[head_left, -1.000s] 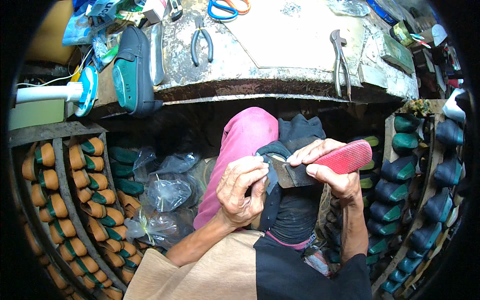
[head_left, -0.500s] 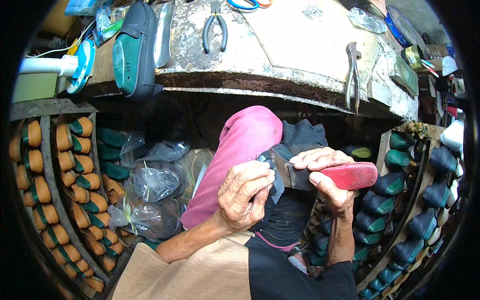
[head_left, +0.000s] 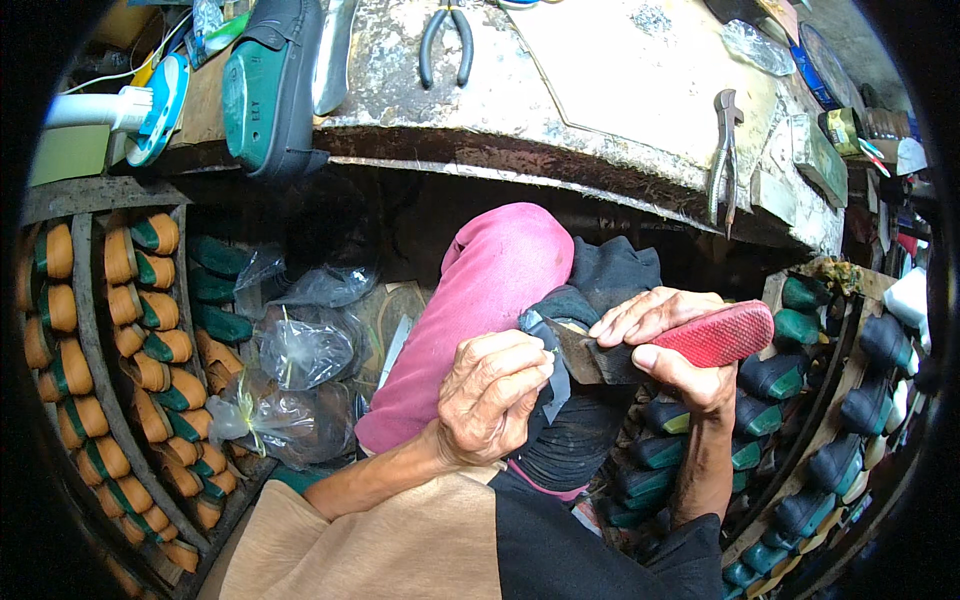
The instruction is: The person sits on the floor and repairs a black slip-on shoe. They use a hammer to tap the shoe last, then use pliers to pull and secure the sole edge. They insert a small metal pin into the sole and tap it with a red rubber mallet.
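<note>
My left hand [head_left: 492,398] is closed in a pinch on a thin grey strip of sheet material [head_left: 557,388] above my lap. My right hand [head_left: 668,330] grips a knife with a broad dark blade [head_left: 612,364] and a thick red textured handle [head_left: 722,334]. Its fingers lie along the top of the blade, with the thumb below. The blade reaches left to the grey strip, close to my left fingertips. Whether its edge touches the strip cannot be made out. Dark cloth [head_left: 590,440] covers my leg under both hands.
A workbench [head_left: 600,70] ahead holds a dark shoe on a green last [head_left: 250,105], pliers [head_left: 446,45] and pincers [head_left: 724,160]. Orange shoes [head_left: 150,305] fill racks at left, dark shoes [head_left: 830,450] at right. Tied plastic bags [head_left: 300,350] lie left of my pink-clad knee [head_left: 510,240].
The view has shifted slightly, so the bench things sit differently in the picture. My right hand and the knife are a little farther right; both hands keep their grips.
</note>
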The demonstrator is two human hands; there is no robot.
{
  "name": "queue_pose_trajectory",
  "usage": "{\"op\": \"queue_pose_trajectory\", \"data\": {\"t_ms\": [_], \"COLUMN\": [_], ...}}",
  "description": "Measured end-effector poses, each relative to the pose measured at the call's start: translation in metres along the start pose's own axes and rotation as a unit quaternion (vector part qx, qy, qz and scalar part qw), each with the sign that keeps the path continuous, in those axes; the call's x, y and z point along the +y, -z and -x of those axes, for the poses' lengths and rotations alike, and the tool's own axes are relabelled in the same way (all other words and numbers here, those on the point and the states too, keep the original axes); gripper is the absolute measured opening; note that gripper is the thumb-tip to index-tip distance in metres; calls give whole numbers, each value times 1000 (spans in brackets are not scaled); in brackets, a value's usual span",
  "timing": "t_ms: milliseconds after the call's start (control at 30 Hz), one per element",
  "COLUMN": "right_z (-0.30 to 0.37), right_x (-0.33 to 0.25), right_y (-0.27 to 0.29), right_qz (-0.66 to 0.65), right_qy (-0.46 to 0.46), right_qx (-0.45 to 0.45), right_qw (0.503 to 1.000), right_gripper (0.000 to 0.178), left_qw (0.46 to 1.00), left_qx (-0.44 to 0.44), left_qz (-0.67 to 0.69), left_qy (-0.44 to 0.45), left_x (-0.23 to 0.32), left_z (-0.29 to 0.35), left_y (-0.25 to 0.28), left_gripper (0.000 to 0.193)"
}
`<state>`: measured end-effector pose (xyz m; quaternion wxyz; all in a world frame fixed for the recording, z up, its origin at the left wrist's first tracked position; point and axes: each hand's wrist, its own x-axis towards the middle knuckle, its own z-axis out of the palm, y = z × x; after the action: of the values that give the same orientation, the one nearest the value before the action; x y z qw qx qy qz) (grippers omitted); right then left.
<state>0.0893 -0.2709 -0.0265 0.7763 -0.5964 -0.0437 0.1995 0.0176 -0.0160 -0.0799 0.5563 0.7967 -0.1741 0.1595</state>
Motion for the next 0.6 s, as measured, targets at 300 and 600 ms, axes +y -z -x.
{"op": "queue_pose_trajectory", "data": {"t_ms": [300,600], "right_z": [-9,9], "right_x": [-11,-8], "right_y": [1,-6], "right_qz": [30,21], "right_qy": [-37,9], "right_qx": [-59,-5], "right_qw": [997,1000], "right_gripper": [13,15], "left_qw": [999,1000], "left_qx": [-17,-6], "left_qz": [27,23], "left_qy": [8,12], "left_x": [1,6], "left_z": [7,7], "left_y": [4,5], "left_gripper": [33,31]}}
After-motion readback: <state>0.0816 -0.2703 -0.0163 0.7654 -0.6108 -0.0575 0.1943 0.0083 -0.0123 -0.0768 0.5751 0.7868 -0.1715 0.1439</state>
